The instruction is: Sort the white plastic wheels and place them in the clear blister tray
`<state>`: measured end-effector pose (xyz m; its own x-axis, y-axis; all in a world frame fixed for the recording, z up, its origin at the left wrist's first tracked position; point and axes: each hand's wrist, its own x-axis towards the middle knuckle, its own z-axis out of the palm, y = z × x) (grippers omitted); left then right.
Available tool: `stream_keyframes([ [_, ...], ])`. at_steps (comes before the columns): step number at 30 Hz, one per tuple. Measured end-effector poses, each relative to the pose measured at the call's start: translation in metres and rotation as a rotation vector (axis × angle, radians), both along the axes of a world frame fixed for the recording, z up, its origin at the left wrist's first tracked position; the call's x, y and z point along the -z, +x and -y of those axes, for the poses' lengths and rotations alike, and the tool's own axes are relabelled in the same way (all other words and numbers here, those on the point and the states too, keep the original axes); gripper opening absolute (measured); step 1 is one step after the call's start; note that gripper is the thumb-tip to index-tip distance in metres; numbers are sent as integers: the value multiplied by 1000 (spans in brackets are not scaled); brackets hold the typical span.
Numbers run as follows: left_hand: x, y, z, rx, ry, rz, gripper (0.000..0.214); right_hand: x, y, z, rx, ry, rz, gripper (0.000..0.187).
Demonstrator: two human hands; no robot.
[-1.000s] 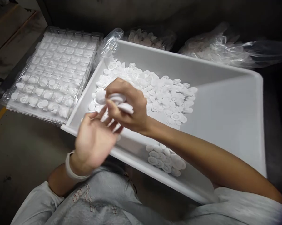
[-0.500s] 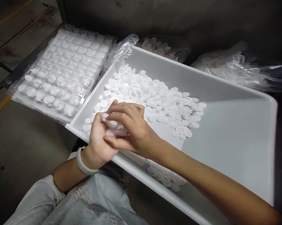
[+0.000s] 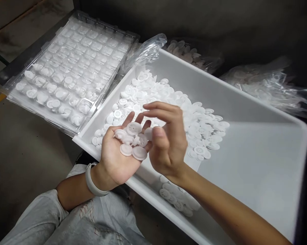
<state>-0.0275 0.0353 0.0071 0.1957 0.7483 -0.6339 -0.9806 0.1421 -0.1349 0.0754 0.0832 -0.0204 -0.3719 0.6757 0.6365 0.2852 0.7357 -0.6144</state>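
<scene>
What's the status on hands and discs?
Left hand palm up, holding white discs. Right hand close beside, partly hiding one disc. No other obstruction visible.

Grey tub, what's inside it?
A large heap of white discs and a smaller, nearer pile. Anything buried beneath them, or behind the left hand and right hand, is hidden.

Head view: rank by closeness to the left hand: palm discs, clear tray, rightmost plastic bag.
1. Palm discs: resting in the left hand.
2. Clear tray: left of the bin.
3. Rightmost plastic bag: beyond the bin's far wall.
</scene>
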Motion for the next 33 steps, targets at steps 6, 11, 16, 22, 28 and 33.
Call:
stream_keyframes([
  [6,5,-10,0,-20,27,-52,30,-16,14,-9,-111,-174,263,25],
  [11,6,-9,-3,67,85,-46,35,-24,13,-21,-213,-425,441,28],
  [16,7,-8,-1,113,125,-57,32,-25,10,-29,-303,-540,400,23],
  [22,12,-9,-1,108,161,-38,22,-29,6,-38,-344,-389,446,19],
  [28,10,-12,0,62,196,-30,26,-40,10,-48,-297,133,509,13],
  [33,10,-13,2,85,263,-21,29,-42,23,-53,-317,355,582,27],
])
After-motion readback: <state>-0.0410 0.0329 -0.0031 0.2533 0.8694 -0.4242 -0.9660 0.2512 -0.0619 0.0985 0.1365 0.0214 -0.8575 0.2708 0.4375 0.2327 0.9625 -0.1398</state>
